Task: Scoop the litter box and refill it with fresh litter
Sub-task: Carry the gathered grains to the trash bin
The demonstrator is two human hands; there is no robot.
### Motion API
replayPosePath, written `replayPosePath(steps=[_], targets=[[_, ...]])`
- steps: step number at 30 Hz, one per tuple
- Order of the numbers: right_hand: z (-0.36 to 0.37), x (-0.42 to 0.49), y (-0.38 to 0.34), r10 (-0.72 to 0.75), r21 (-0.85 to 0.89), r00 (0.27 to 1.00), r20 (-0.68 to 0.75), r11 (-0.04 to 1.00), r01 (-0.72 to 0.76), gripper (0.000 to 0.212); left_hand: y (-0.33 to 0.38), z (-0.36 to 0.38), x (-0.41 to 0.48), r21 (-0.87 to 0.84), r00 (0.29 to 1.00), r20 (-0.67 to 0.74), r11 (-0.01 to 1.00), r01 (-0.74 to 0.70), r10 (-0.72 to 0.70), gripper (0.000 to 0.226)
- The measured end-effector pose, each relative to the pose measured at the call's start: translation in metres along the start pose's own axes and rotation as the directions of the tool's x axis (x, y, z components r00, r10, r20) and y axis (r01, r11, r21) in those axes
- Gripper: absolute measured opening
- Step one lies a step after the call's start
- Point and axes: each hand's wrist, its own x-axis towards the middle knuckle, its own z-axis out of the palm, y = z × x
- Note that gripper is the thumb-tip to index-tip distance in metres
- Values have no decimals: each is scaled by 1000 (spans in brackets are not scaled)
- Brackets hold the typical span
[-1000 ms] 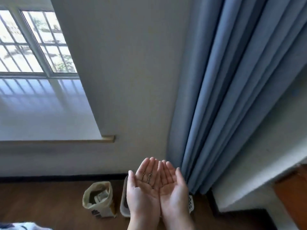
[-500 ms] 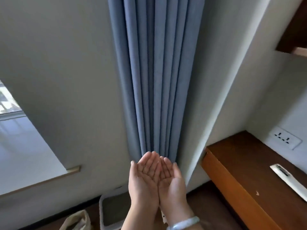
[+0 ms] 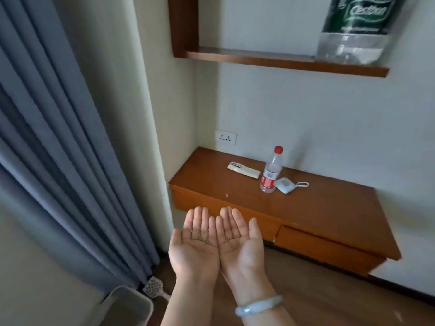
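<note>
The litter box (image 3: 128, 307) at near left is cut off by the bottom edge, its inside hidden. A scoop (image 3: 153, 287) beside it shows only its perforated head. On the far shelf (image 3: 282, 60), a large bottle (image 3: 353, 31) runs out of the top edge. The small white gadget (image 3: 285, 185) on the worktop (image 3: 306, 208) is too blurred to identify.

Glossy brown wooden desk (image 3: 306, 208); matt blue cloth curtain (image 3: 47, 137); clear plastic bottle (image 3: 271, 171); smooth pale bangle (image 3: 259, 305).

left hand (image 3: 194, 247) and right hand (image 3: 240, 243) palms-up, side by side, above the litter box (image 3: 131, 307)
</note>
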Motion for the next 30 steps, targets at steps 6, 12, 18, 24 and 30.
replayPosePath(steps=[6, 12, 18, 24, 30], targets=[[-47, -34, -101, -285, 94, 953, -100, 951, 294, 48, -108, 12, -23, 174, 950, 12, 936, 305, -312, 51], [-107, -82, -202, -469, 208, 848, -246, 829, 519, 46, -227, 7, -57, 283, 805, -55, 764, 580, -591, 49], [-186, -139, -297, -557, 293, 749, -357, 695, 657, 42, -352, -14, -114, 398, 682, -151, 587, 705, -716, 49], [-268, -204, -394, -617, 360, 657, -433, 550, 754, 42, -479, -35, -187, 494, 606, -221, 448, 745, -764, 47], [-336, -262, -483, -663, 367, 527, -532, 381, 849, 44, -594, -53, -253, 564, 529, -249, 322, 761, -811, 45]])
